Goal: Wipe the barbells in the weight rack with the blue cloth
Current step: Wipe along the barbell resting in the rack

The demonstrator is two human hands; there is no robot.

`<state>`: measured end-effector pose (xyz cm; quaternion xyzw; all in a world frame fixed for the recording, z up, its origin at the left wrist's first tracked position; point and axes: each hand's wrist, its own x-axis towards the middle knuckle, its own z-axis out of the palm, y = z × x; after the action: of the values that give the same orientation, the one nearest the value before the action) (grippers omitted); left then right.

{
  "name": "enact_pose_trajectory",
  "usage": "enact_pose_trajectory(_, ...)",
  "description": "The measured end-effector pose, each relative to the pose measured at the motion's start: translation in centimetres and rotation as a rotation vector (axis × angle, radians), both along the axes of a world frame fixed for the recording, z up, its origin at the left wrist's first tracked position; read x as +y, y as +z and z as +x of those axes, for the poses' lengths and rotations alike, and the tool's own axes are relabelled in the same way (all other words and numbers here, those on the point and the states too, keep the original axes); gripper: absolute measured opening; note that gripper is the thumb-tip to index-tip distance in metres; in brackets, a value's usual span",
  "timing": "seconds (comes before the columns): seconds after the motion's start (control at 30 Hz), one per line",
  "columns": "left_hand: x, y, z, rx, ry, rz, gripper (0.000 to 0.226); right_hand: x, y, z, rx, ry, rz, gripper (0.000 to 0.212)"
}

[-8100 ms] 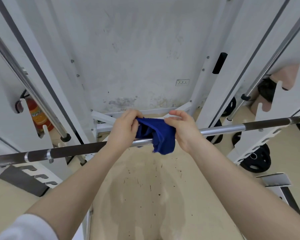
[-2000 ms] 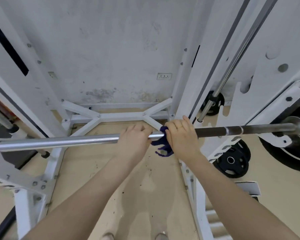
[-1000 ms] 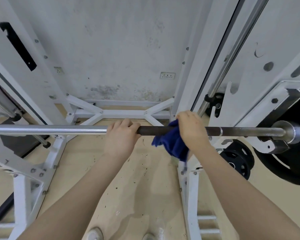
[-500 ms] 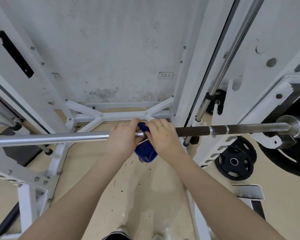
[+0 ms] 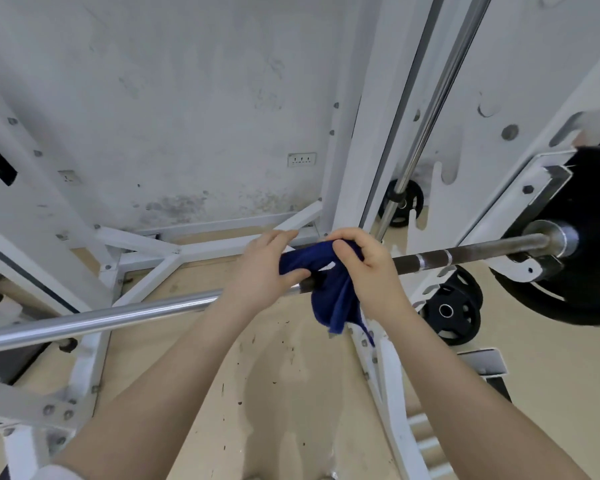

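**Both hands on the cloth, mid-bar**

Your right-hand fingers (image 5: 349,249) are curled over the top of the blue cloth (image 5: 329,292), thumb tucked in front, so your right hand (image 5: 368,268) is gripping it right where it drapes over the barbell (image 5: 136,311). Your left hand (image 5: 262,271) has the other end of the cloth: fingers laid over the top, thumb pressed in underneath, pinching the fabric against the bar. The cloth bunches up between the two hands and a loose tail hangs down below the bar, just under your right wrist.

The barbell runs across the view from lower left up to the right. The stretch left of your hands is shiny chrome, the part right of them is dark, with pale rings further along. Its right end sits in a hook on the white rack (image 5: 354,133), with a big black weight plate (image 5: 582,271) loaded past the collar.

Smaller black plates (image 5: 452,311) sit on the rack low down on the right, near the beige floor (image 5: 284,393). Behind it all is a scuffed white wall (image 5: 187,98) with a socket (image 5: 302,159).
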<state>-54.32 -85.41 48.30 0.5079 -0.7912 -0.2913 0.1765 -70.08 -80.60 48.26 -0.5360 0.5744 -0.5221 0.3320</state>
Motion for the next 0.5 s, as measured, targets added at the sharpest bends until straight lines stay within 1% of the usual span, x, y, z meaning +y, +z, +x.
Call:
enact_pose_trajectory(0.07,-0.2,1.2,-0.2,0.106,-0.069,0.045,0.027,0.4,1.8,0.4,-0.212,0.034,-0.046,0.026)
enact_pose_trajectory(0.13,-0.2,1.8,-0.5,0.186,-0.058,0.021,0.034,0.3,3.5,0.7,-0.449,0.094,-0.087,0.024)
enact_pose_trajectory(0.2,0.1,2.5,-0.6,0.219,0.01,-0.043,0.027,0.0,4.5,0.8,-0.673,0.119,-0.053,0.027)
enact_pose_trajectory(0.23,0.3,2.8,-0.5,0.254,0.04,-0.074,0.021,-0.1,4.8,0.8,-0.703,0.103,0.007,0.033)
enact_pose_trajectory(0.27,0.3,3.2,-0.5,0.294,0.065,-0.098,0.019,-0.2,4.9,0.8,-0.637,0.065,0.081,0.035)
enact_pose_trajectory(0.3,0.3,3.5,-0.3,0.313,0.086,-0.115,0.022,0.0,4.8,0.7,-0.498,0.026,0.142,0.031)
enact_pose_trajectory(0.37,0.2,3.8,0.2,0.254,0.082,-0.191,0.026,0.6,4.3,0.8,-0.199,0.011,0.162,0.01)
enact_pose_trajectory(0.43,0.4,4.1,0.5,0.113,0.032,-0.328,0.023,1.0,3.5,1.1,0.042,0.078,0.136,0.021)
enact_pose_trajectory(0.47,0.6,4.1,0.6,0.065,0.004,-0.393,0.02,1.0,3.2,1.3,0.119,0.12,0.144,0.023)
enact_pose_trajectory(0.5,0.9,4.2,0.7,0.044,-0.025,-0.448,0.019,1.1,3.3,1.5,0.16,0.152,0.162,0.021)
